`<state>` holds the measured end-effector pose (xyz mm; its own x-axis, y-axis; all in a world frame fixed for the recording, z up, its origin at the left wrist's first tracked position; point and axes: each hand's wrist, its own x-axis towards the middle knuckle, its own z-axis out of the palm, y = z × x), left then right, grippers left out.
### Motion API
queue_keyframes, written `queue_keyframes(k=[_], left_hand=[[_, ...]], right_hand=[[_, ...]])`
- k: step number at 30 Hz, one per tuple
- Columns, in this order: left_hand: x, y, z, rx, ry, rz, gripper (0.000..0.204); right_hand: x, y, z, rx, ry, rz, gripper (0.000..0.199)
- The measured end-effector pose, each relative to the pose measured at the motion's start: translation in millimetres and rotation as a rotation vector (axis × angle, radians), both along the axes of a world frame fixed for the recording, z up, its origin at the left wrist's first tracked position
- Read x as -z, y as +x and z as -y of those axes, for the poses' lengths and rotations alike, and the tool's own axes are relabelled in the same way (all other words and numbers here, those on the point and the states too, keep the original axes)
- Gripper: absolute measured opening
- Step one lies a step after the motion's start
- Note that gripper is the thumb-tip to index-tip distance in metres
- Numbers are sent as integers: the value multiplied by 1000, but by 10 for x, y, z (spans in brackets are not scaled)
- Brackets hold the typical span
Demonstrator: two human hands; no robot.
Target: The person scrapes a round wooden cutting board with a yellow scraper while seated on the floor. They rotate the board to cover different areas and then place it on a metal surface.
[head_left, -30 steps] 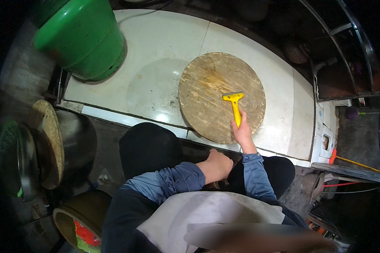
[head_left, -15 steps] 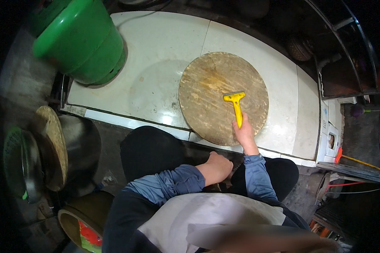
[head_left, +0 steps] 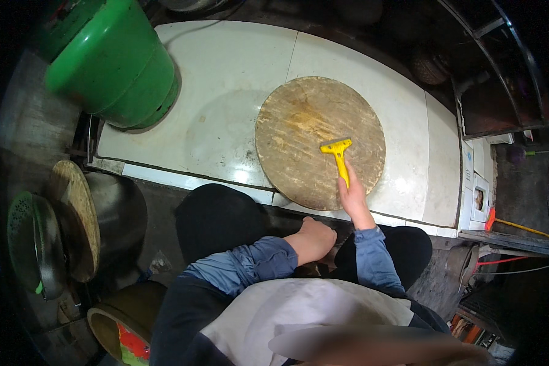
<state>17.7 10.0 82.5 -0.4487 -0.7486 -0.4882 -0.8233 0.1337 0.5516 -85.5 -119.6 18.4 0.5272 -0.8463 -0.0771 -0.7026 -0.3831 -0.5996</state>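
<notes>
A round wooden board (head_left: pixel 293 155), worn and scratched with an orange-brown patch near its far side, lies flat on the white tiled surface (head_left: pixel 226 79). My right hand (head_left: pixel 355 196) is closed around the handle of a yellow scraper (head_left: pixel 341 161). The scraper's wide head rests over the right-middle part of the board, pointing away from me. My left hand (head_left: pixel 317 239) is curled between my knees, short of the slab's near edge. Its fingers are turned down and mostly hidden, so what they hold, if anything, cannot be seen.
At the far left a green gas cylinder (head_left: pixel 113 67) stands on the tiles. Left of my legs are a metal pot (head_left: pixel 119 219) with a round wooden lid (head_left: pixel 82 219), a green-rimmed pan (head_left: pixel 33 244) and a brown container (head_left: pixel 125 311). A dark metal rack (head_left: pixel 500 73) stands at right.
The scraper and my right hand have come slightly nearer to me across the board, and the head is tilted a little more. My left hand stays in place.
</notes>
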Motion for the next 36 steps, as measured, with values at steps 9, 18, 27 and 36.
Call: queue_keyframes(k=[9, 18, 27, 36], left_hand=[[-89, 0, -67, 11, -28, -14, 16], [34, 24, -103, -11, -99, -8, 14], [-139, 41, -266, 5, -230, -95, 15], [-95, 50, -122, -42, -135, -18, 19]], right_hand=[[-369, -141, -177, -40, 134, -108, 49], [-87, 464, 415, -86, -66, -78, 49], [-300, -178, -190, -90, -108, 54, 35], [-167, 905, 1081, -30, -239, -87, 36]])
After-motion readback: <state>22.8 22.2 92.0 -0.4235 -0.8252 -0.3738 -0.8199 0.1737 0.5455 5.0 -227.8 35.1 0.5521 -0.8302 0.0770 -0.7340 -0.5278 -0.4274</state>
